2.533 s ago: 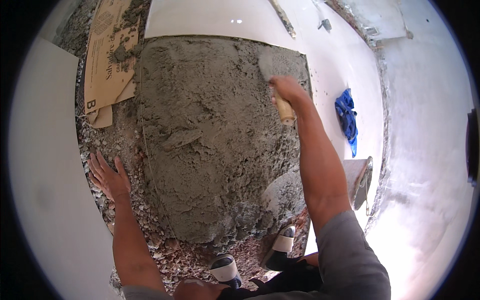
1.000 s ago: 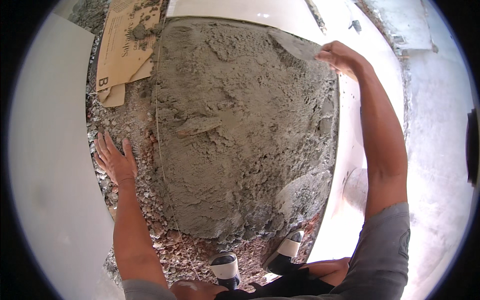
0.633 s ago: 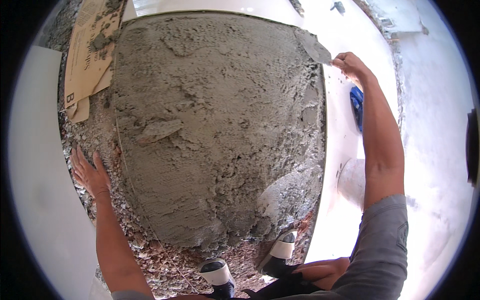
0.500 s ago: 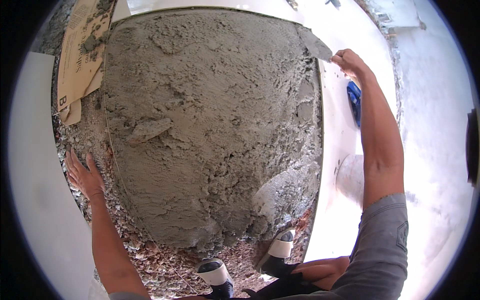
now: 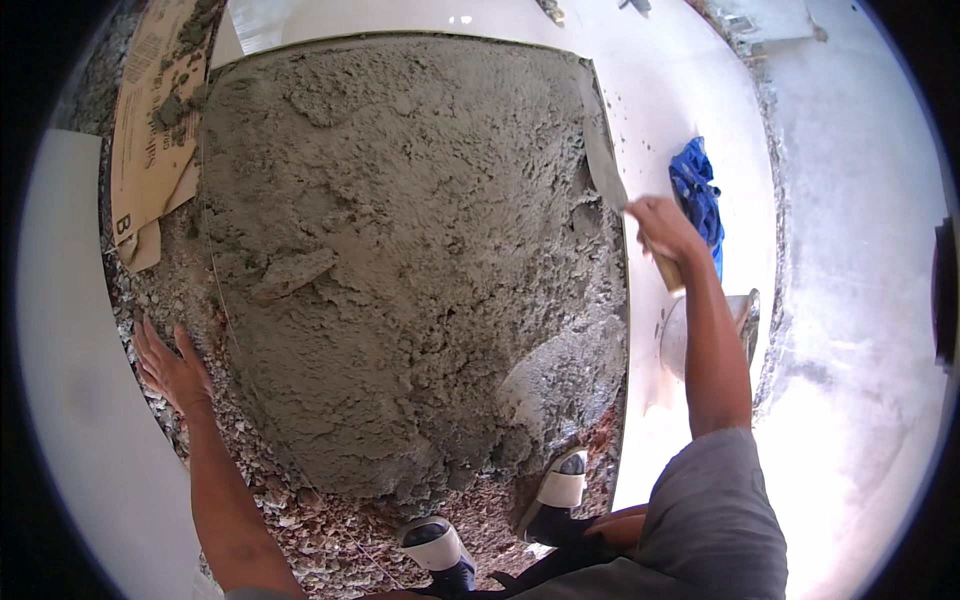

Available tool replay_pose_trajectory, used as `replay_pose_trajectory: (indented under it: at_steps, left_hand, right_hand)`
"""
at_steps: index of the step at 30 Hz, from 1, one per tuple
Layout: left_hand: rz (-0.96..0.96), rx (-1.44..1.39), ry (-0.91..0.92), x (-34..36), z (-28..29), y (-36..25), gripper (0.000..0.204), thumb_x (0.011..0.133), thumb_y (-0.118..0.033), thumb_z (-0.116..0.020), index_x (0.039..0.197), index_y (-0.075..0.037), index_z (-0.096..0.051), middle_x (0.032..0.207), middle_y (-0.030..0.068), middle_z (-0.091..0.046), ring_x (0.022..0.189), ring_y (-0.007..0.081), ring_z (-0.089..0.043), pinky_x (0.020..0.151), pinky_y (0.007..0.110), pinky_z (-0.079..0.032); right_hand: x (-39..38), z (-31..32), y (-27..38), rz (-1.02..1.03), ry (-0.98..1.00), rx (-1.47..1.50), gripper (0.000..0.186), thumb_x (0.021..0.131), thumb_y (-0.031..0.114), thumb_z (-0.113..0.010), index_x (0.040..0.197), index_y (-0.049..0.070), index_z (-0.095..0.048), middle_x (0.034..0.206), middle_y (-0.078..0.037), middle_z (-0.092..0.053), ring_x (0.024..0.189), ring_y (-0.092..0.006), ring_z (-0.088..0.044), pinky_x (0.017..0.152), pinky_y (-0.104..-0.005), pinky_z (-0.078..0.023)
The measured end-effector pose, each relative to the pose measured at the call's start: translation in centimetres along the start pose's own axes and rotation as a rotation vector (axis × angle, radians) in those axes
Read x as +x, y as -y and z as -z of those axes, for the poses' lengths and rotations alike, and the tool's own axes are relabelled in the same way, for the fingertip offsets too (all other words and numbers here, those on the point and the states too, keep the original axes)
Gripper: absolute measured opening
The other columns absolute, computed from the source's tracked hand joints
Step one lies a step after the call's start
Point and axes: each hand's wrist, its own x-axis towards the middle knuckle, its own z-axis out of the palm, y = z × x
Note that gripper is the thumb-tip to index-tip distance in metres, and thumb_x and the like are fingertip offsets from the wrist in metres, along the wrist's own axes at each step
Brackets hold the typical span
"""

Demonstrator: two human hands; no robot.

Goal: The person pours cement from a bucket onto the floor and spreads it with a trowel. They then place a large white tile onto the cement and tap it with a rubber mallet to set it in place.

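Note:
A bed of wet grey mortar [image 5: 420, 220] fills the middle, rough and lumpy, with a smoother pale patch near my feet. My right hand [image 5: 665, 235] is closed round the wooden handle of a trowel [image 5: 602, 155]. The trowel's long grey blade lies along the mortar's right edge, against the white tile beside it. At the left, my left hand [image 5: 175, 370] rests with fingers spread on gravelly ground [image 5: 290, 505], next to the edge of a white tile [image 5: 60, 300]. It holds nothing.
A torn cardboard sheet [image 5: 150, 140] spotted with mortar lies at the upper left. On the white tile to the right are a crumpled blue cloth [image 5: 697, 195] and a whitish bucket [image 5: 680, 340]. A thin string runs down the mortar's left side. My shoes [image 5: 560, 490] stand at its near edge.
My right hand has drawn the trowel toward me along the mortar's right edge, and the blade now points away from me. The blue cloth shows more fully. My left hand stays in place.

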Motion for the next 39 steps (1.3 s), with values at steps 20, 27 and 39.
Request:
replay_pose_trajectory:
  at_steps: [20, 27, 39]
  left_hand:
    - [0.033, 0.039, 0.055, 0.1, 0.6, -0.5, 0.065, 0.095, -0.061, -0.028, 0.147, -0.021, -0.025, 0.153, -0.0006, -0.022, 0.143, 0.0196, -0.013, 0.117, 0.046, -0.008]
    - [0.027, -0.002, 0.047, -0.1, 0.8, -0.6, 0.065, 0.095, -0.061, -0.027, 0.147, -0.022, -0.025, 0.153, -0.0004, -0.021, 0.143, 0.0192, -0.014, 0.117, 0.046, -0.009]
    - [0.011, 0.006, 0.052, 0.0, 1.2, -0.8, 0.065, 0.095, -0.060, -0.027, 0.147, -0.021, -0.024, 0.153, 0.0002, -0.021, 0.143, 0.0186, -0.012, 0.117, 0.046, -0.008]
  right_hand:
    - [-1.2, -5.8, 2.4, 0.121, -0.288, -0.400, 0.037, 0.091, 0.029, -0.038, 0.119, 0.009, -0.051, 0.098, -0.020, -0.065, 0.085, -0.0338, -0.065, 0.078, -0.0469, -0.050]
    - [-4.9, -5.4, 2.9, -0.075, -0.021, 0.252, 0.047, 0.090, 0.035, -0.039, 0.122, 0.004, -0.054, 0.109, -0.021, -0.063, 0.092, -0.0346, -0.063, 0.085, -0.0436, -0.048]
    - [4.4, -5.0, 6.6, 0.118, -0.229, -0.402, 0.035, 0.089, 0.017, -0.038, 0.114, 0.004, -0.059, 0.110, -0.016, -0.064, 0.104, -0.0357, -0.061, 0.083, -0.0473, -0.049]
